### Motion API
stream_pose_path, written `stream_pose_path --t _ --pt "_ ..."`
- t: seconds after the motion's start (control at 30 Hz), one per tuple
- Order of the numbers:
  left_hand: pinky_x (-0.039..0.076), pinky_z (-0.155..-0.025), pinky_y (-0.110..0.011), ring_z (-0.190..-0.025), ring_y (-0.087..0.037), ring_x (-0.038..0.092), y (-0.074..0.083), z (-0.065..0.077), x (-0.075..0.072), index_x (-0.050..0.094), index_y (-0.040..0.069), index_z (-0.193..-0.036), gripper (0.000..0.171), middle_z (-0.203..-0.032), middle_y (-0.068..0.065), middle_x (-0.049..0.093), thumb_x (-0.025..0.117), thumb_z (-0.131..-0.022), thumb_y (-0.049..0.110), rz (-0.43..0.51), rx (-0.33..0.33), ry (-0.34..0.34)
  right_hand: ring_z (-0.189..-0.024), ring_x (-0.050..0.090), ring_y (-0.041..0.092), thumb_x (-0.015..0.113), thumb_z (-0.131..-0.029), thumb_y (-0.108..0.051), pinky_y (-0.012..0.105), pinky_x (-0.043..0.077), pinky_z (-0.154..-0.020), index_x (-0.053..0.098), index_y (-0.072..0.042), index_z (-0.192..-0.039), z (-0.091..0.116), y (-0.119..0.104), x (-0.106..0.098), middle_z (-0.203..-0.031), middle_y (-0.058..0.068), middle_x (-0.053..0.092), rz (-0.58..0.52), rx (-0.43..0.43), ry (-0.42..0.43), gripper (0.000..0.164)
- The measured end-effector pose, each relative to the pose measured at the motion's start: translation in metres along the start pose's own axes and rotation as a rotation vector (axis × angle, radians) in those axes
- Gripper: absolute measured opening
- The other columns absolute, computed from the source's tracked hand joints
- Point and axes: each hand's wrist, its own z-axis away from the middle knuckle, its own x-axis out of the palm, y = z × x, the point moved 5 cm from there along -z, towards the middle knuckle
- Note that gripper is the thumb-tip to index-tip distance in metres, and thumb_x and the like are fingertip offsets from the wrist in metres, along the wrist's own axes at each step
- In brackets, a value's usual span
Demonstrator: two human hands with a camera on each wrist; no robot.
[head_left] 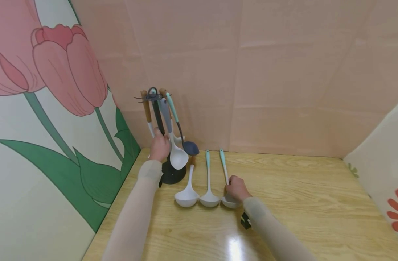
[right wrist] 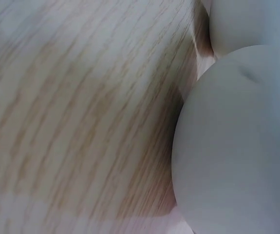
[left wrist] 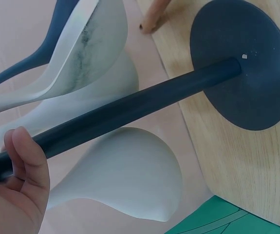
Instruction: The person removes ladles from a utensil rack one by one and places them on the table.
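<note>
My left hand (head_left: 160,145) grips the dark pole (left wrist: 130,114) of a utensil rack, whose round base (head_left: 172,176) stands on the table. Around the pole hang several utensils, among them a white ladle (head_left: 179,158) with a grey handle and a dark blue ladle (head_left: 191,148). My right hand (head_left: 237,187) holds the rightmost of three ladles on the table, low on its shaft near the bowl. That ladle (head_left: 223,161) is pale with a turquoise handle. Its bowl (right wrist: 237,146) fills much of the right wrist view, where my fingers are hidden.
Left of the held ladle lie another turquoise-handled ladle (head_left: 210,200) and an all-white ladle (head_left: 187,198), side by side with handles toward the back. A pinkish wall covering (head_left: 283,90) rises behind the wooden table (head_left: 300,195). A tulip-painted wall (head_left: 65,134) borders the left.
</note>
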Motion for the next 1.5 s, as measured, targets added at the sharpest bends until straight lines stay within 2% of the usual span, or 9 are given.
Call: stream_pose_path --t 0.2,0.97,1.27,1.4,1.5 --pt "0.051 -0.074 -0.052 -0.084 -0.043 0.066 -0.001 -0.001 0.001 0.021 -0.005 -0.144 0.045 -0.092 -0.028 0.064 0.034 -0.107 0.018 0.010 -0.001 -0.011 -0.073 0.058 0.022 0.062 -0.086 -0.001 0.031 0.050 -0.060 0.059 0.009 -0.101 0.002 -0.002 -0.001 -0.083 0.013 0.061 0.011 0.000 -0.008 0.019" --pt "0.051 -0.068 -0.048 -0.077 -0.040 0.066 0.000 0.000 0.000 0.020 -0.005 -0.147 0.049 -0.088 -0.025 0.064 0.035 -0.107 0.019 -0.001 -0.025 -0.027 -0.074 0.059 0.023 0.063 -0.087 0.000 0.034 0.052 -0.063 0.056 0.009 -0.106 0.000 -0.003 0.000 -0.084 0.014 0.061 0.037 0.002 -0.030 0.022" --pt "0.052 -0.072 -0.049 -0.082 -0.040 0.067 0.001 0.000 -0.001 0.020 -0.005 -0.147 0.048 -0.092 -0.025 0.065 0.036 -0.107 0.018 0.010 -0.026 -0.017 -0.079 0.060 0.025 0.067 -0.084 -0.005 0.036 0.053 -0.068 0.055 0.008 -0.110 -0.003 -0.003 -0.002 -0.089 0.015 0.060 0.031 0.032 -0.038 0.031" --pt "0.052 -0.071 -0.048 -0.082 -0.039 0.067 0.000 -0.001 0.000 0.020 -0.004 -0.147 0.048 -0.091 -0.024 0.064 0.036 -0.107 0.018 0.018 -0.024 -0.017 -0.084 0.060 0.028 0.068 -0.082 -0.007 0.041 0.054 -0.074 0.053 0.009 -0.115 -0.005 -0.008 -0.006 -0.094 0.019 0.062 0.028 -0.003 0.000 0.039" --pt "0.052 -0.072 -0.049 -0.082 -0.040 0.067 0.000 -0.001 0.000 0.021 -0.005 -0.146 0.047 -0.091 -0.025 0.064 0.036 -0.106 0.016 0.017 -0.014 -0.009 -0.085 0.060 0.030 0.066 -0.084 -0.007 0.043 0.053 -0.074 0.053 0.010 -0.117 -0.004 -0.017 -0.009 -0.098 0.021 0.064 0.029 -0.046 0.024 0.040"
